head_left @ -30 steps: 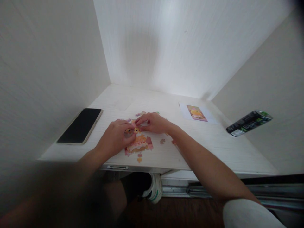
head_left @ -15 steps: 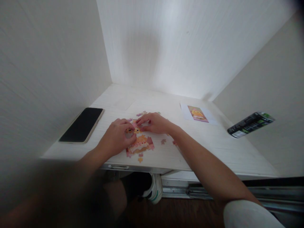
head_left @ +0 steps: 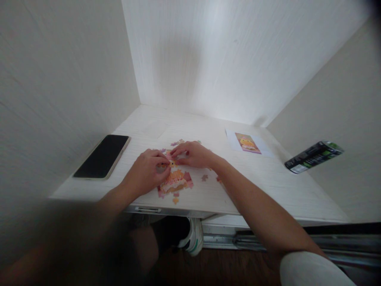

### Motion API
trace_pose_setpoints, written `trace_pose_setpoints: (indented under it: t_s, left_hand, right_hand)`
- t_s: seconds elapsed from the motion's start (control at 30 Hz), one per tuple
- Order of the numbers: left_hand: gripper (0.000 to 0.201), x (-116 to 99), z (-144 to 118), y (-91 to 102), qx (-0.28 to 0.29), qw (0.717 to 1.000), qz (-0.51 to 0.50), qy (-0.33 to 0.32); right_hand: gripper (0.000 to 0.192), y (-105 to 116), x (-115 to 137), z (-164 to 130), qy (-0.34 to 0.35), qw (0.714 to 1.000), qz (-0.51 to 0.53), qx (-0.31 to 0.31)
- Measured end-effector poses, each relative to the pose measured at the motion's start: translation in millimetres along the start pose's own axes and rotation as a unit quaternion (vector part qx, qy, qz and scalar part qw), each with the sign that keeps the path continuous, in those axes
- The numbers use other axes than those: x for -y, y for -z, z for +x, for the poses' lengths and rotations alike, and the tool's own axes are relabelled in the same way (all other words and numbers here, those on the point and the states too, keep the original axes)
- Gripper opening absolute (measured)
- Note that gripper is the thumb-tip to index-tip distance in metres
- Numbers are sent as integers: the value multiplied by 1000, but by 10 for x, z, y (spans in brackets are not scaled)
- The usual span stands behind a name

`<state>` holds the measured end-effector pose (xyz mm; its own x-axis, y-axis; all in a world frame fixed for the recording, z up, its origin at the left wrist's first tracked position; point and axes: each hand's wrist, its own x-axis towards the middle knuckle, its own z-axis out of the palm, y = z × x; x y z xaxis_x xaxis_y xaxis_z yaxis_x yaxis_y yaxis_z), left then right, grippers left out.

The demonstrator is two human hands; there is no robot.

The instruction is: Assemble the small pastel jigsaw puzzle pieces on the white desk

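Observation:
On the white tabletop lies a partly joined jigsaw puzzle point(head_left: 175, 183) in pink, orange and brown. Just beyond it, puzzle pieces with a yellow pattern and a dark eye point(head_left: 172, 163) sit between my two hands. My left hand point(head_left: 148, 171) curves in from the left, with thumb and fingers closed around a puzzle piece at the edge of this part. From the right, my right hand point(head_left: 195, 154) pinches the same small group, its fingertips pressed down on a piece. My fingers hide part of the pieces.
Loose puzzle pieces point(head_left: 204, 178) lie to the right and behind my hands, with a yellow one point(head_left: 176, 201) near the front edge. A phone point(head_left: 102, 157) is at left. A printed picture sheet point(head_left: 248, 143) and a dark can point(head_left: 314, 157) are at right. White walls enclose the table.
My left fingers have shifted slightly to the right, closer to the right fingertips, covering more of the yellow pieces. My right hand stays almost where it was.

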<state>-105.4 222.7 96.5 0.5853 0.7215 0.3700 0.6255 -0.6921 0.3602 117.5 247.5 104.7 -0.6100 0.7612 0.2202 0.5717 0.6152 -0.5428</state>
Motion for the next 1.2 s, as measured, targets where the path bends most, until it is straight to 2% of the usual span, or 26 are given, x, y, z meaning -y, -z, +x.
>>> trace_pose_setpoints:
  t_s: [0.5, 0.6, 0.7, 0.8, 0.93, 1.2]
  left_hand:
    - [22, 16, -14, -24, -5, 999, 14, -52]
    - [26, 16, -4, 4, -34, 999, -4, -25]
    - [28, 28, -5, 39, -81, 996, -28, 31]
    - [27, 38, -11, 59, -97, 992, -38, 73]
    - [25, 17, -6, 53, -65, 994, -30, 87]
    - [27, 0, 10, 26, -18, 999, -27, 38]
  right_hand:
    - [18, 15, 55, -4, 29, 999, -19, -1]
    - [19, 14, 46, -9, 18, 1000, -17, 3]
    - [19, 5, 29, -11, 18, 1000, -20, 2]
    - [18, -4, 20, -8, 20, 999, -26, 0]
    - [19, -5, 24, -5, 31, 999, -26, -2]
    - [15, 3, 43, -1, 70, 997, -41, -2]
